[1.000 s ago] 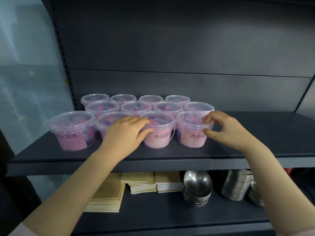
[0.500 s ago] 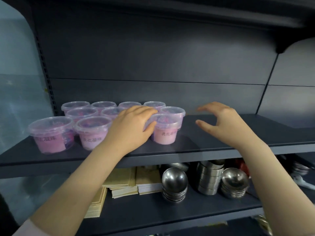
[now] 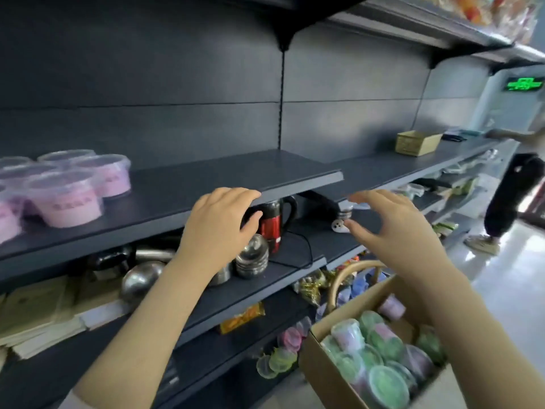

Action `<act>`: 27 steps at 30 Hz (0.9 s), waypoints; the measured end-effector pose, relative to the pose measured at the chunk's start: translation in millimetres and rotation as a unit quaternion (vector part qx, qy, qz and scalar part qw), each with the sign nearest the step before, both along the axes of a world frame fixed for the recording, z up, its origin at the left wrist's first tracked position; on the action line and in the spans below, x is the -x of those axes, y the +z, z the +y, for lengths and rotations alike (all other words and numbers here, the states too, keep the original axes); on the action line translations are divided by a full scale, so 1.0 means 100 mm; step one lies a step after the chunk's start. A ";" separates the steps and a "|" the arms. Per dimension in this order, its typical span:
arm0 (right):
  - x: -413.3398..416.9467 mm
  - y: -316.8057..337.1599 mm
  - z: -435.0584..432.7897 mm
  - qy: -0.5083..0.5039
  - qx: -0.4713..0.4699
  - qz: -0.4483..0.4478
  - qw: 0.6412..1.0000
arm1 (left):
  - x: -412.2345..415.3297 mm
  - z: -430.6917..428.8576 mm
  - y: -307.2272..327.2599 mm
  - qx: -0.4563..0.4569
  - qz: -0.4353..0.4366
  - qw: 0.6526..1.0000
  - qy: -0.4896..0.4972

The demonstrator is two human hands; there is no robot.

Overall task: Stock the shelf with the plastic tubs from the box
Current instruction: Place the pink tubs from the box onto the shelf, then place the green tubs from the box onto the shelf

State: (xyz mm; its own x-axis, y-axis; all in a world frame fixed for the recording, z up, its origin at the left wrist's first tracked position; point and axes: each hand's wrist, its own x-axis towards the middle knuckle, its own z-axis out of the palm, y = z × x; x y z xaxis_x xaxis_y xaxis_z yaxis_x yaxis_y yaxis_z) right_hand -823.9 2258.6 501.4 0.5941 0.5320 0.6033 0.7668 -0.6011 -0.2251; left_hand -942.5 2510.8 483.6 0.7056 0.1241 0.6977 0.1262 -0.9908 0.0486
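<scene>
Several pink plastic tubs (image 3: 70, 196) with clear lids stand in rows at the left end of the dark shelf (image 3: 188, 184). A cardboard box (image 3: 333, 370) at the lower right holds several more tubs (image 3: 383, 358), green and pink. My left hand (image 3: 218, 222) hangs in front of the shelf's front edge, fingers loosely curled, holding nothing. My right hand (image 3: 392, 228) is spread open in the air above the box, also empty.
The shelf below carries stacked steel bowls (image 3: 252, 255), a red and black kettle (image 3: 272, 222) and paper stacks (image 3: 38, 317). A small open carton (image 3: 417, 142) sits far along the shelf. A person (image 3: 513, 190) stands in the aisle at the right.
Both hands have come off the tubs and pulled back from the shelf. The view has swung right and down, bringing the box into sight and pushing the tubs to the left edge.
</scene>
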 end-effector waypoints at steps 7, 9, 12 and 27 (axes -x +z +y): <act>-0.50 -1.06 -1.28 -0.115 0.004 0.165 0.980 | -0.76 -0.84 -1.11 0.088 0.137 0.982 -0.097; -0.65 -1.45 -1.49 -0.137 -0.012 0.220 0.966 | -0.96 -1.00 -1.49 0.111 0.198 0.967 -0.118; -0.86 -2.10 -1.64 -0.163 -0.037 0.313 0.935 | -1.24 -1.19 -2.02 0.149 0.276 0.939 -0.144; -1.80 -4.38 -1.80 -0.295 -0.048 0.575 0.762 | -2.70 -1.37 -4.08 0.253 0.527 0.798 -0.149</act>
